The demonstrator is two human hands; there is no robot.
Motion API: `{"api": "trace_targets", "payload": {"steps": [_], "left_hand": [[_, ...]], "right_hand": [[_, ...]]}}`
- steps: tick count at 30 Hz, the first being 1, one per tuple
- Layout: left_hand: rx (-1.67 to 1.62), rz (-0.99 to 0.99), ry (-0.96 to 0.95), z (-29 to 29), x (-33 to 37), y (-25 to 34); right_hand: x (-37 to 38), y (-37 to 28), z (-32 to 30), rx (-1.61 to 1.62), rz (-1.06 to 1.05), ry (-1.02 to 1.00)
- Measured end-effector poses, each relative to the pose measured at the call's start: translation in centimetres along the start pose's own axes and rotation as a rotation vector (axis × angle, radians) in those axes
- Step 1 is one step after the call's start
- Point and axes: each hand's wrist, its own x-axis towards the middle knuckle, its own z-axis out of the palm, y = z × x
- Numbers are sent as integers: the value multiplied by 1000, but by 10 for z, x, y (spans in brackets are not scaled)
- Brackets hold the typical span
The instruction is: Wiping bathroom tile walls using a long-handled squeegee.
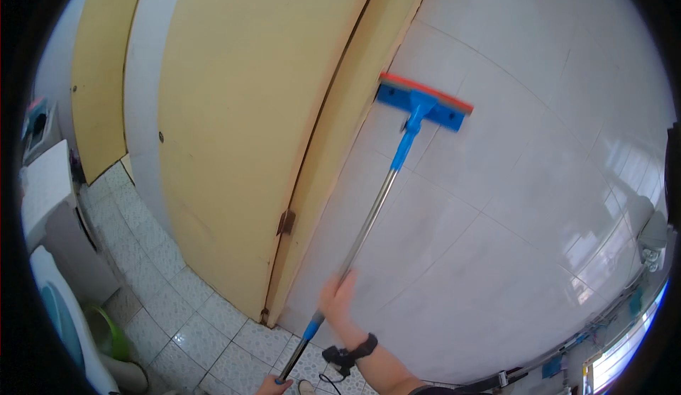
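Note:
A long-handled squeegee [369, 217] slants up from the lower edge, with a metal pole and a blue collar low on it. Its wide blue head [421, 104], edged in orange-red, is at the white tiled wall [482, 253], close beside the yellow door frame [347, 118]. My right hand [338, 299] is closed around the pole just above the collar, and a black strap with a small device sits on that wrist. Lower down, my left hand [273, 386] grips the end of the pole, partly cut off by the picture's edge.
A yellow door [241, 111] stands left of the frame, and another yellow door [106, 75] is farther off. At the left are a green bucket [106, 335] and a white tub [60, 288]. Pale patterned tiles [202, 317] cover the floor. A bright window [628, 349] appears lower right.

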Motion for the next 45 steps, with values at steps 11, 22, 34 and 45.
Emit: {"api": "trace_targets", "payload": {"steps": [11,22,34,45], "left_hand": [[177,23,-133,-14,-21,-49],[-30,88,-11,-39,-15,27],[207,-26,109,-33,19,-127],[597,-6,-2,-29,90,-132]], "right_hand": [[-30,-4,9,90,107,-64],[43,-57,2,110,7,66],[-55,7,18,176,130,-60],[-84,99,-5,-74,180,1]]}}
